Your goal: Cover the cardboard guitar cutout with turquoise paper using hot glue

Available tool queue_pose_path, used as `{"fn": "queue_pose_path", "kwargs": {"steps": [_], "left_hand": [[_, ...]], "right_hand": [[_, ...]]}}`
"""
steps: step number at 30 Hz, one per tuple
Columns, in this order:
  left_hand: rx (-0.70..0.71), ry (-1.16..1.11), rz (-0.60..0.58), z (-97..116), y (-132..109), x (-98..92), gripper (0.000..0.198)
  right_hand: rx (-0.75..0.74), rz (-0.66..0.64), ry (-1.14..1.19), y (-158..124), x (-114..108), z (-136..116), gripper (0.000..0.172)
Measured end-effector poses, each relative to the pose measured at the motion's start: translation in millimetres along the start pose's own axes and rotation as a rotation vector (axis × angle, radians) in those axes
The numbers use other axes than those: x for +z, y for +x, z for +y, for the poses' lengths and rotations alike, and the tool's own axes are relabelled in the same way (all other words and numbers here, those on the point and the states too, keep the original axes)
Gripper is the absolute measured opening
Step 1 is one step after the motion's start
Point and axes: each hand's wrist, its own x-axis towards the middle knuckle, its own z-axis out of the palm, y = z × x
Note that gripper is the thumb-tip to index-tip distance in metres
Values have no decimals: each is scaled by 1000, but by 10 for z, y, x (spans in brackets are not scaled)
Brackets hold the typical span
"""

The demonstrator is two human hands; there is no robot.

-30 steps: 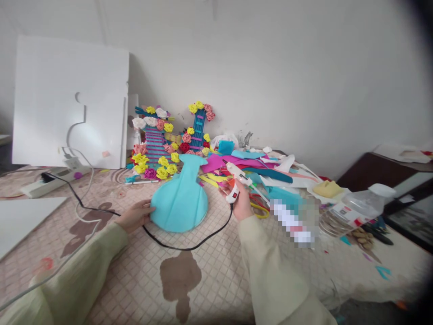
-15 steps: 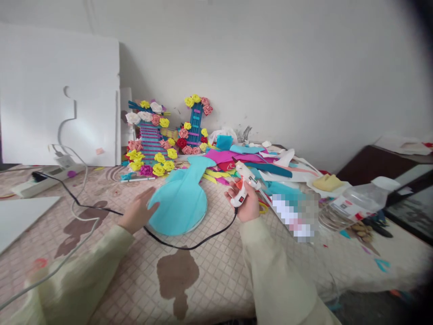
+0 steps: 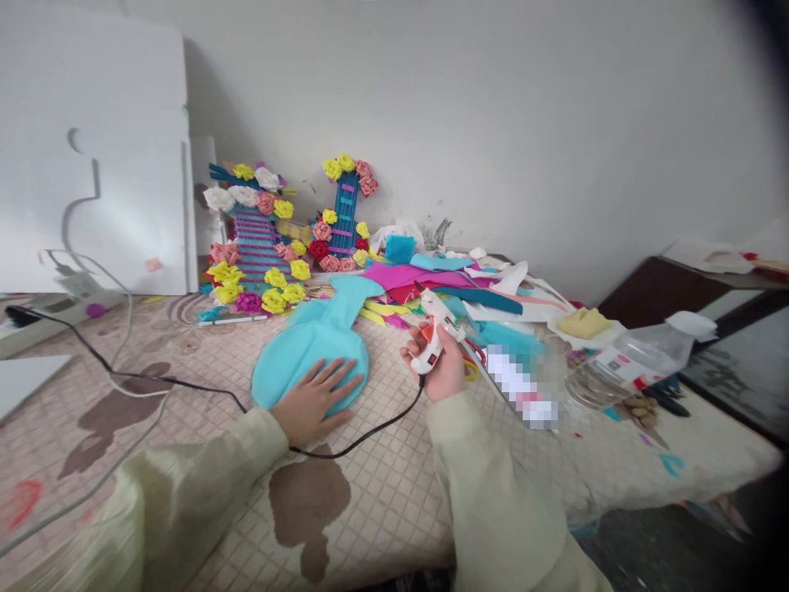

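Cutout (image 3: 292, 349), blue, round body w/ flared neck, lies nr mid-table, neck pointing away from the person. Behind all: plain wall (image 3: 462, 99). Table (image 3: 394, 501) has a checked, stained cloth. White board (image 3: 129, 90) stands far L. Scrap pile (image 3: 431, 275) is just beyond the neck; 2 flowered pcs, 1 bigger (image 3: 256, 247) & 1 smaller (image 3: 346, 214), stand L of it. Bottle (image 3: 634, 362) lies tilted at R.

L hand (image 3: 316, 400): fingers spread, palm down on the body's near R part, gripping nothing. Step looks like pressing the sheet flat; best done w/ whole palm, even wt, working mid to rim so creases run out. Go light at the rim, in case of hot glue (none visible).

R hand (image 3: 447, 366): fingers curled round the handle of the gun (image 3: 439, 314), nozzle aimed up & away, apart from cutout. Can't tell if trigger's squeezed. Tip is better off to the side, clear of L hand & scraps.

Cord (image 3: 370, 434) drops from the handle & passes by L wrist; worth slack so it won't drag cutout. Blue flap (image 3: 308, 312) L of neck prob needs smoothing too.
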Motion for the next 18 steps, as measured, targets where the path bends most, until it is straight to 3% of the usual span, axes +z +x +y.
{"fn": "queue_pose_path", "kwargs": {"steps": [14, 18], "left_hand": [[4, 74, 40, 45, -60, 57, 56], [-3, 7, 2, 40, -83, -58, 56]], "right_hand": [[-76, 5, -90, -31, 55, 18, 17], [-125, 14, -118, -20, 44, 24, 18]]}}
